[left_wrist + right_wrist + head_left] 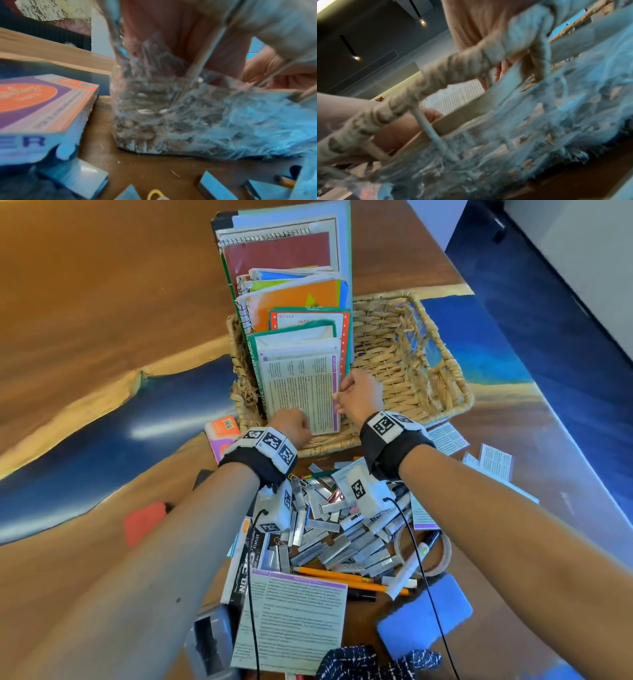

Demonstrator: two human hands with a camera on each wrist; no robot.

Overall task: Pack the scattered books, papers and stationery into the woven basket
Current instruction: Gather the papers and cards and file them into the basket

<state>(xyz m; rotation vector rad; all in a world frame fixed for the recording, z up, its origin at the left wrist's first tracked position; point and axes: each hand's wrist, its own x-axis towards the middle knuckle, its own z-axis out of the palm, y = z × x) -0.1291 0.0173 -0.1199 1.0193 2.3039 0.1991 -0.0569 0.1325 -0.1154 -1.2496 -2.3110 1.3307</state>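
Note:
The woven basket (414,361) stands mid-table, its near wall filling the left wrist view (171,111) and its wrapped rim crossing the right wrist view (436,79). A stack of notebooks and pads (284,265) leans upright in its left half. In front of the stack is a printed sheet (301,392), also seen over the rim (453,97). My left hand (294,428) grips the sheet's lower left corner with curled fingers. My right hand (356,395) pinches its right edge. The fingertips are hidden behind the hands.
A heap of staple strips (335,529), pencils (342,577), a tape roll (438,553), a blue pad (424,614) and another printed sheet (291,618) lie near me. A purple-orange box (222,436) sits left of the basket, loose papers (493,463) to the right near the table edge.

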